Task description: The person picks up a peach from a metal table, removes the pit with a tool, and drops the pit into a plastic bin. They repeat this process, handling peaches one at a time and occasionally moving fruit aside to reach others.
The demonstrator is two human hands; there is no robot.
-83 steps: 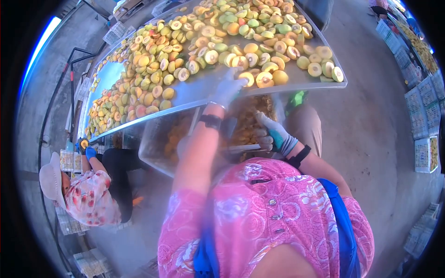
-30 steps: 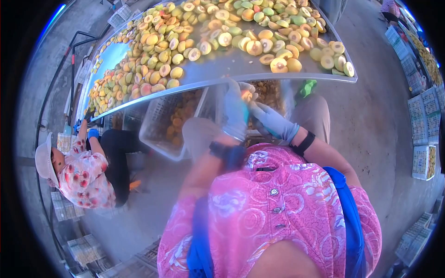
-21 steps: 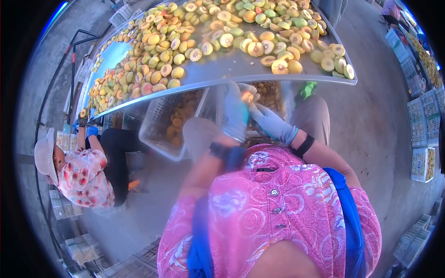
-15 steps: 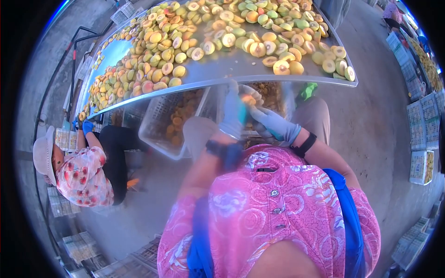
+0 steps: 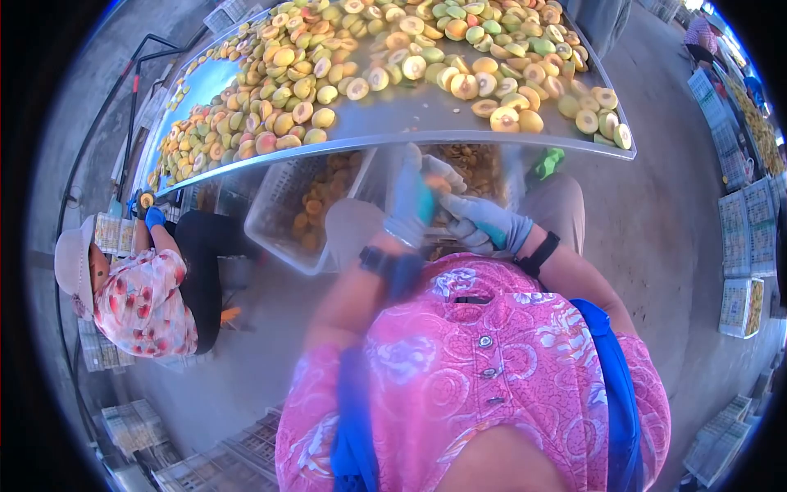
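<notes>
Close to my lap, under the table's front edge, my left hand (image 5: 412, 201) in a grey and teal glove is closed around an orange apricot (image 5: 437, 182). My right hand (image 5: 485, 223), gloved the same way, is curled with its fingertips against the fruit; whatever else lies inside its grip is hidden. On the metal table (image 5: 385, 123) in front lie many apricot halves (image 5: 303, 90), several cut side up with stones showing. Directly beneath my hands stands a crate holding dark brown pieces (image 5: 471, 168), partly covered by my gloves.
A white crate (image 5: 283, 250) with orange fruit halves stands left of my knees. A co-worker in a hat (image 5: 139, 295) sits at the table's left end, holding fruit. Stacked crates (image 5: 746, 230) line the right side. A green item (image 5: 549, 161) hangs near my right knee.
The view has shifted slightly, so the table sits a little lower. Both hands stay together at the apricot, my right fingers slightly lower on it. The co-worker's hands have risen slightly.
</notes>
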